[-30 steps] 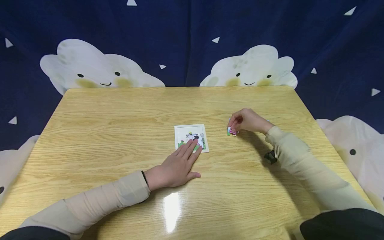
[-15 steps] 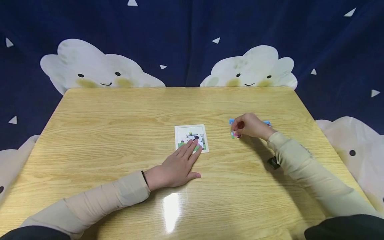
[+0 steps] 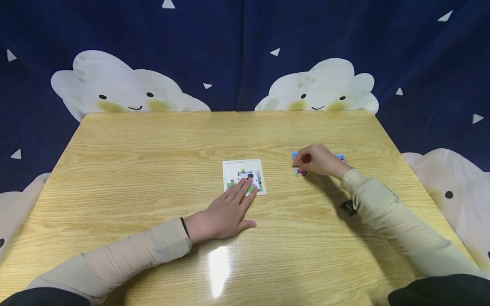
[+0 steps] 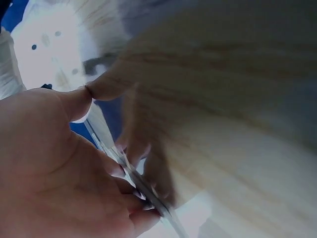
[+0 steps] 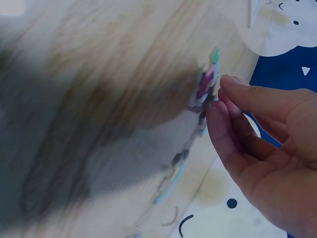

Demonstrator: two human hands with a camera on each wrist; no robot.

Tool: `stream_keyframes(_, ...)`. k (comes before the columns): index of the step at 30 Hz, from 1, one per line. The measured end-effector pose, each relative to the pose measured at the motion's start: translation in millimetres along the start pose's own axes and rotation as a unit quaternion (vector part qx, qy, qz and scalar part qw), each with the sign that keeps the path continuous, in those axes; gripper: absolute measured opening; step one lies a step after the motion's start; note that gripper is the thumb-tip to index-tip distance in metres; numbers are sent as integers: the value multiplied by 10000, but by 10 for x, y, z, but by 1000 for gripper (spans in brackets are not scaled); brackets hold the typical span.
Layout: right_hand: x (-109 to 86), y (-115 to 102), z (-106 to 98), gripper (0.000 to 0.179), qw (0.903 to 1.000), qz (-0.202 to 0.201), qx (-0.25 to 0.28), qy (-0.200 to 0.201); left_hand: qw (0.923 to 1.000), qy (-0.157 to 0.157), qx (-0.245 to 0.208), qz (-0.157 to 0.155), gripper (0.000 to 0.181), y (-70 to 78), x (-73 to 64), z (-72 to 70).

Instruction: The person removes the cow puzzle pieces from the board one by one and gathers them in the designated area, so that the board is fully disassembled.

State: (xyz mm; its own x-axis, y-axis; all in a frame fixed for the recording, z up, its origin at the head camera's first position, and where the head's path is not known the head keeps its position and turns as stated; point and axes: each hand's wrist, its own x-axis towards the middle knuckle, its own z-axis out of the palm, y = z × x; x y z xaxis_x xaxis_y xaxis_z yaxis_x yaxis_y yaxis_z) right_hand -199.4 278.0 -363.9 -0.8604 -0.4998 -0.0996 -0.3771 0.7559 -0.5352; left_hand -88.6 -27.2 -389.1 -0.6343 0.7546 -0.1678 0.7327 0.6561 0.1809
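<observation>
In the head view my left hand [image 3: 226, 210] lies flat, with straight fingers resting on a square white-framed puzzle board [image 3: 226, 170]. The board carries a cartoon picture in its lower part, and my fingers cover some of it. To the right, my right hand [image 3: 317, 160] has thumb and fingers bent together at a small puzzle piece [image 3: 300, 172] with green and pink on it. In the right wrist view the fingertips pinch at the edge of this puzzle piece [image 5: 207, 82], close over the table. Part of the piece is hidden behind the fingers.
Blue-edged puzzle pieces [image 3: 340, 157] lie behind the right hand, partly covered by it. Another blue piece [image 3: 294, 154] shows at its left. The wooden table [image 3: 153, 148] meets a dark blue cloud-print curtain [image 3: 229, 51] at the back.
My right hand has moved slightly right and towards me with the puzzle piece, then stayed nearly still. More of the blue pieces shows behind it. The left hand has not moved.
</observation>
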Motion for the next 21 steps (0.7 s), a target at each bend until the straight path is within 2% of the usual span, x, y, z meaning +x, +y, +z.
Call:
stream_keyframes(5,75,-117,27,6,9998,-109,123,-80,9999,-15,104,-25,82,0,9,3)
stream_keyframes(15,377,-451,212,10,9952,-910,347,-97,9993,-34,360,-88,82,7,31,7)
stream_keyframes(21,573,-656,327,7,9924,-1095,488,-266,9990,-74,435,-44,83,13,52,-18)
